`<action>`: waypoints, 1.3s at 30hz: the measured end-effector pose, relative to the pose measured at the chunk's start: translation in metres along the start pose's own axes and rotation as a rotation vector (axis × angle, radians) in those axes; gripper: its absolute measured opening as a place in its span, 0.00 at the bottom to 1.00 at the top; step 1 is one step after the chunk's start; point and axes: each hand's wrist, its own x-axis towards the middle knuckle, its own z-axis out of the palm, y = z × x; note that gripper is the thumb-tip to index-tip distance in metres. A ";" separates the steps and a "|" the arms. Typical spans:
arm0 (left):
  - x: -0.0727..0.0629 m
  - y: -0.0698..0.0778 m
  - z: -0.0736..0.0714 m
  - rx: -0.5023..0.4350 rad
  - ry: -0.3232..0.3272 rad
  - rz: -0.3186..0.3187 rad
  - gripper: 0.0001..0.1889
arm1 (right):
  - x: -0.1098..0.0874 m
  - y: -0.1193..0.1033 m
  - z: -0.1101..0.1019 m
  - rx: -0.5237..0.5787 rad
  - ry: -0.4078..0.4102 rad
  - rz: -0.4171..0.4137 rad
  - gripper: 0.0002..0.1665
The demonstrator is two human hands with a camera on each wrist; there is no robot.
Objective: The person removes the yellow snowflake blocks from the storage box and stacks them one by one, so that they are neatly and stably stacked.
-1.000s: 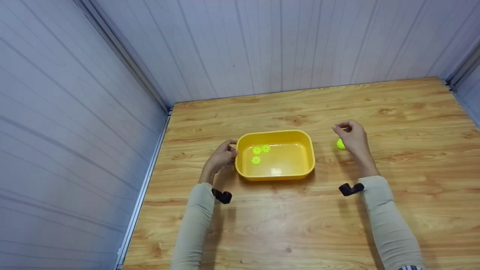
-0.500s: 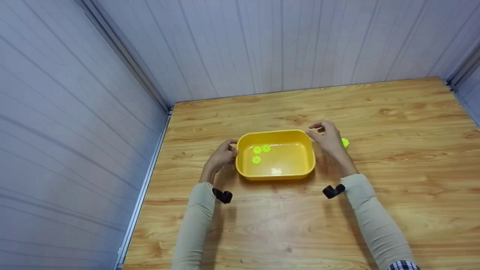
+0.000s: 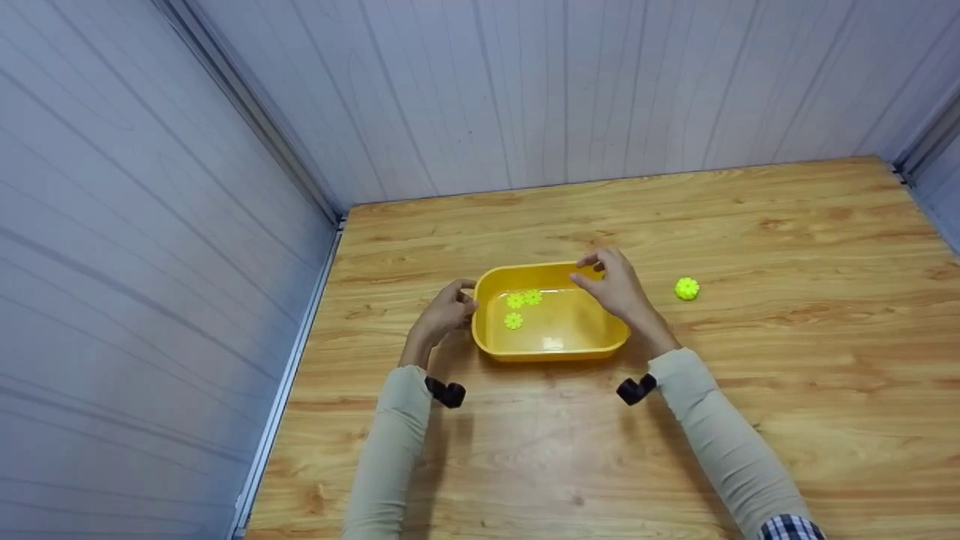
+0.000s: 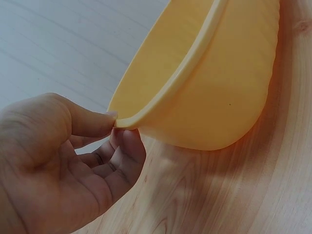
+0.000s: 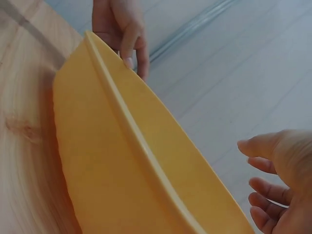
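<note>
A yellow plastic basin (image 3: 551, 354) sits on the wooden table. Inside, toward its left end, lie three small neon-yellow flower-shaped pieces (image 3: 513, 321). My left hand (image 3: 441, 313) pinches the basin's left rim between thumb and fingers, which the left wrist view shows closely. Above the basin's right end hovers my right hand (image 3: 619, 289), its fingers loosely bent and thumb apart from them. Nothing shows between those fingers in the right wrist view, where the hand (image 5: 285, 180) is beside the basin's rim. Another neon-yellow flower-shaped piece (image 3: 686, 289), thicker-looking, lies on the table to the right.
Pale panelled walls (image 3: 525, 90) stand behind the table and along its left side. The wood-grain tabletop (image 3: 540, 450) extends around the basin. A black wrist camera (image 3: 636, 390) juts from the right sleeve, another (image 3: 446, 392) from the left.
My right hand has moved left from beside the loose flower piece to above the basin, and its thumb and fingers have parted. The left hand and basin have stayed in place.
</note>
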 end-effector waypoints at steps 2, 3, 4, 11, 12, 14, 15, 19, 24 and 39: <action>0.000 0.000 0.000 -0.002 0.000 0.003 0.21 | 0.001 -0.001 0.006 -0.006 -0.013 -0.015 0.17; 0.000 -0.001 0.000 -0.001 0.001 0.005 0.21 | 0.002 -0.001 0.010 -0.009 -0.022 -0.020 0.17; 0.000 -0.001 0.000 -0.002 0.002 0.006 0.21 | 0.003 -0.002 0.013 -0.015 -0.030 -0.024 0.17; -0.002 -0.001 0.000 -0.014 -0.003 0.025 0.20 | 0.009 -0.002 0.032 -0.076 -0.091 -0.021 0.16; -0.002 -0.002 0.000 -0.013 -0.005 0.029 0.20 | 0.010 -0.002 0.034 -0.084 -0.102 -0.018 0.16; -0.002 -0.002 0.000 -0.007 -0.004 0.031 0.20 | 0.011 -0.003 0.038 -0.095 -0.121 -0.011 0.17; -0.002 -0.002 0.000 -0.008 -0.005 0.032 0.20 | 0.012 -0.003 0.040 -0.104 -0.129 -0.004 0.17; -0.001 -0.002 0.000 -0.001 -0.003 0.030 0.20 | 0.014 -0.004 0.049 -0.139 -0.156 -0.021 0.17; -0.001 -0.001 0.000 -0.012 0.001 0.014 0.19 | 0.014 -0.006 0.062 -0.187 -0.199 -0.048 0.17; -0.002 -0.001 0.000 0.002 0.005 0.022 0.19 | 0.010 -0.006 0.086 -0.419 -0.271 -0.115 0.14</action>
